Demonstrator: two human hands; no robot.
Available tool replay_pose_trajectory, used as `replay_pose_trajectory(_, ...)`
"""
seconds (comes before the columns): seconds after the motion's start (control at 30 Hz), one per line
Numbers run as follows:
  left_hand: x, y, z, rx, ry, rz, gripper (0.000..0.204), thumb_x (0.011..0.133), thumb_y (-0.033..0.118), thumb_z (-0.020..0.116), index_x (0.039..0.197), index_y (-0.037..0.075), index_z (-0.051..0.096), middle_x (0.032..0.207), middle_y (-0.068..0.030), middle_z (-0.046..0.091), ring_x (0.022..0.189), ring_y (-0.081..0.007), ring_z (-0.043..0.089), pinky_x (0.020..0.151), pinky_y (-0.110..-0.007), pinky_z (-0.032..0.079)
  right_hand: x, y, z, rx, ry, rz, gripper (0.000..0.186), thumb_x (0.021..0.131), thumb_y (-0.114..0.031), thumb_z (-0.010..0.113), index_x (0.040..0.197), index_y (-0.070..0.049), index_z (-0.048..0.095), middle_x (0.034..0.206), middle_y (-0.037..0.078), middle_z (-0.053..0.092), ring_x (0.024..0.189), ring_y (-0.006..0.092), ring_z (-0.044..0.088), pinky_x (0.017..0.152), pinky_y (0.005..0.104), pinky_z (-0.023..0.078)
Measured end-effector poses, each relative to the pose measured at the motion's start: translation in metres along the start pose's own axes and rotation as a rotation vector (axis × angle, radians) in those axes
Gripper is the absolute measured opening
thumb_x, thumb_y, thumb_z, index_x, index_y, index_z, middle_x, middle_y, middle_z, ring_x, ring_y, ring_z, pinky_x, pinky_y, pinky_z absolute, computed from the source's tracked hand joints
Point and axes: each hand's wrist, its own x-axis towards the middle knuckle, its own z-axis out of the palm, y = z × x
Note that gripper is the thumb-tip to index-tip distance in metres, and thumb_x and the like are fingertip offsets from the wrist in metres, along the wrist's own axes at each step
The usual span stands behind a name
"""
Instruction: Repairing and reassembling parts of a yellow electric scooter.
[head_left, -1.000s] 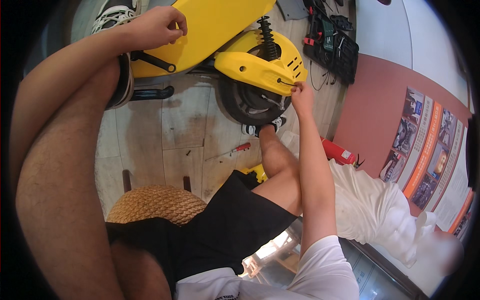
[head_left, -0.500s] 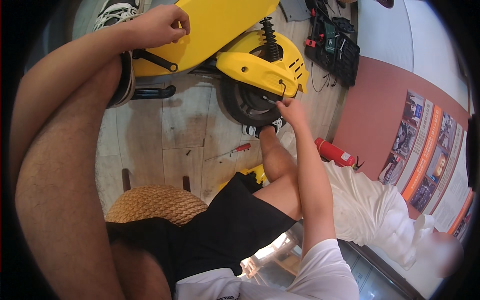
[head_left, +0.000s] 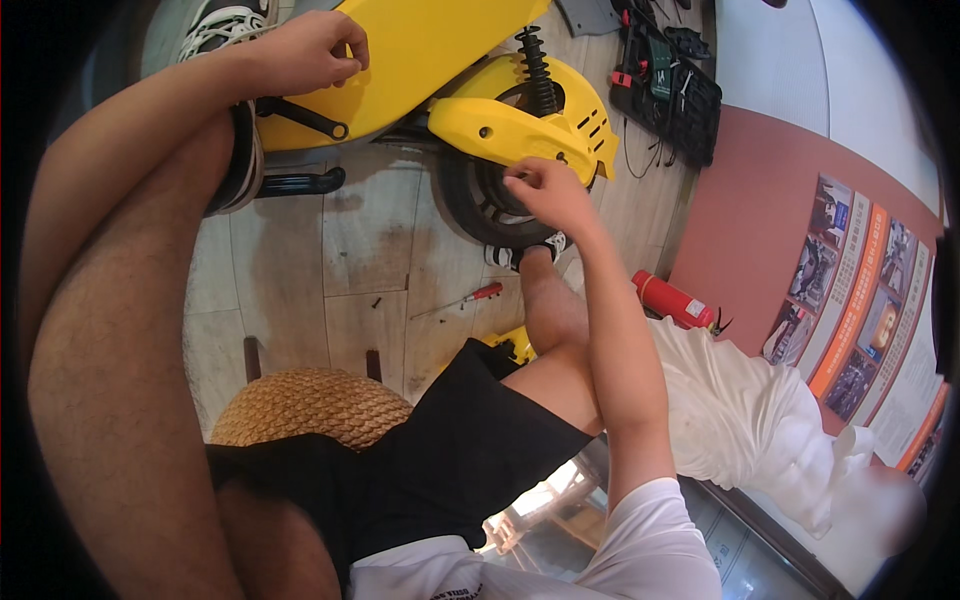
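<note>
On my feed the scooter (head_left: 440,55) sat up top, its yellow panel (head_left: 405,70) behind my slack, empty left grip (head_left: 310,52), its wheel (head_left: 478,195) behind my right grip (head_left: 556,195), whose hold I couldn't tell, and a screwdriver (head_left: 485,291) lay nearer.

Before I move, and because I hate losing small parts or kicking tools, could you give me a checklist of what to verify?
1. Screwdriver out of both hands: ok; the red-handled screwdriver lies on the floor.
2. Small parts off the floor: not ok; a small dark screw-like piece lies there.
3. Right hand free of any grip: cannot tell; its fingers are curled in front of the wheel.
4. Left hand off the yellow panel: cannot tell whether they touch.
5. Shoe clear of the wheel: cannot tell; they look very close.
6. Black tool case open: ok.
</note>
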Motion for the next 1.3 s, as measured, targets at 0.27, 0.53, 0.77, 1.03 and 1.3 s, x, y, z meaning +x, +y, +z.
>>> replay_pose_trajectory(0.27,-0.002,0.003,-0.002,-0.001,-0.007,-0.01,0.018,0.094,0.011,0.061,0.106,0.0,0.067,0.078,-0.0079,0.066,0.07,-0.0138,0.063,0.067,-0.029,0.052,-0.024,0.022,-0.002,-0.36,-0.283,0.172,0.059,0.085,-0.017,0.059,0.143,-0.016,0.049,0.128,0.02,0.061,0.115,0.0366,0.061,0.098,0.0411,0.048)
replay_pose_trajectory(0.53,-0.001,0.007,-0.003,0.0,-0.045,-0.03,0.018,0.094,0.011,0.06,0.106,0.0,0.066,0.08,-0.0077,0.066,0.073,-0.0143,0.064,0.069,-0.03,0.052,0.003,0.019,0.001,-0.268,-0.099,-0.06,0.048,0.089,-0.007,0.051,0.136,-0.015,0.058,0.117,0.022,0.066,0.108,0.0352,0.064,0.095,0.0404,0.048)
replay_pose_trajectory(0.77,-0.006,0.016,-0.007,0.023,-0.077,-0.051,0.018,0.094,0.011,0.06,0.107,-0.001,0.066,0.082,-0.0076,0.066,0.075,-0.0148,0.064,0.071,-0.03,0.053,0.004,0.001,-0.017,-0.127,-0.137,0.05,0.041,0.089,-0.007,0.049,0.125,-0.013,0.067,0.095,0.018,0.066,0.091,0.0295,0.064,0.085,0.0371,0.05)
replay_pose_trajectory(1.03,-0.008,0.016,-0.004,0.044,-0.05,-0.06,0.019,0.094,0.011,0.06,0.109,-0.001,0.066,0.084,-0.0081,0.066,0.076,-0.0155,0.065,0.072,-0.03,0.053,0.006,0.015,-0.011,-0.142,-0.035,-0.006,0.036,0.089,-0.013,0.052,0.121,-0.014,0.069,0.107,0.023,0.067,0.099,0.0402,0.064,0.089,0.0433,0.051)
replay_pose_trajectory(1.3,-0.005,0.014,-0.005,0.026,-0.088,-0.048,0.019,0.093,0.009,0.06,0.107,-0.002,0.066,0.082,-0.0078,0.066,0.075,-0.015,0.064,0.071,-0.03,0.053,0.012,0.029,-0.024,-0.147,0.108,0.056,0.045,0.088,-0.013,0.053,0.132,-0.02,0.062,0.111,0.024,0.066,0.104,0.0401,0.064,0.092,0.044,0.05)
